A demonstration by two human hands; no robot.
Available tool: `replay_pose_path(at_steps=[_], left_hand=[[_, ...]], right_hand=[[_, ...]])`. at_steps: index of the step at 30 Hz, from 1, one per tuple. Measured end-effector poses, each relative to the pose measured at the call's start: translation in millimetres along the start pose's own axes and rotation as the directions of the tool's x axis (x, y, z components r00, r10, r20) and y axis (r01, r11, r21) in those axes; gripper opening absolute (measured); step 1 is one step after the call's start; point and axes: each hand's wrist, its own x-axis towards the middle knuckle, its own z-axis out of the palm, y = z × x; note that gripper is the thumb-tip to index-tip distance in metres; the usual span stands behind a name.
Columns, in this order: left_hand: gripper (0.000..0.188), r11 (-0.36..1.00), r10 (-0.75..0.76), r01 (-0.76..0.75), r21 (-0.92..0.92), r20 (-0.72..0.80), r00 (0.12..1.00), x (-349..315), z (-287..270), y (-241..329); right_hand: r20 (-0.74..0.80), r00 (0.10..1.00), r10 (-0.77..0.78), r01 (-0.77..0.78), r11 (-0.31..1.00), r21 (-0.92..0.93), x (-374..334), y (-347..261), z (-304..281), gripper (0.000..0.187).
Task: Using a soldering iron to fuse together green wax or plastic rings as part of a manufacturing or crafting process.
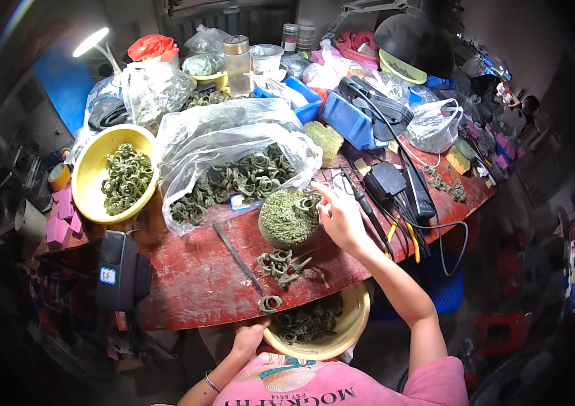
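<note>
My right hand [341, 218] reaches over the red table with forefinger and thumb apart, at the right edge of a round, bumpy green mass [287, 220]. A few dark green ring-shaped pieces [308, 201] lie on that edge beside the fingertips. My left hand [251, 336] is closed at the table's front edge, by the left rim of a yellow bowl [362, 318] below the table. What it holds, if anything, is hidden. More green pieces lie in the bowl. A loose green ring [270, 304] and a small heap of green pieces [281, 267] rest on the table.
A flat metal strip [237, 257] lies left of the heap. Behind is an open clear bag [233, 145] of green pieces, with a yellow basin [84, 183] to its left. Cables, a black box [385, 183] and yellow-handled pliers [415, 242] are at right.
</note>
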Motion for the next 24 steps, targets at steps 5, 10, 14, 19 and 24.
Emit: replay_pose_path(at_steps=[5,10,14,19,24], left_hand=[[0.022,0.936,0.319,-0.312,0.161,-0.017,0.948,8,-4,-29],[0.017,0.946,0.115,-0.135,-0.296,-0.084,0.990,5,5,-11],[0.018,0.925,0.223,-0.233,-0.299,-0.069,0.972,10,7,-14],[0.017,0.915,0.229,-0.233,-0.329,-0.052,0.972,6,11,-3],[0.019,0.944,0.108,-0.094,-0.316,0.029,0.994,-6,8,18]], right_hand=[[0.040,0.997,-0.073,0.080,0.967,-0.244,13,18,16,0.040],[0.042,0.999,0.032,-0.028,0.996,-0.086,2,15,9,0.031],[0.157,0.965,0.208,-0.191,0.975,-0.117,-4,0,-5,0.027],[0.121,0.967,0.225,-0.207,0.967,-0.147,-32,11,-18,0.027],[0.479,0.869,0.128,-0.160,0.987,0.027,-50,-9,-65,0.022]])
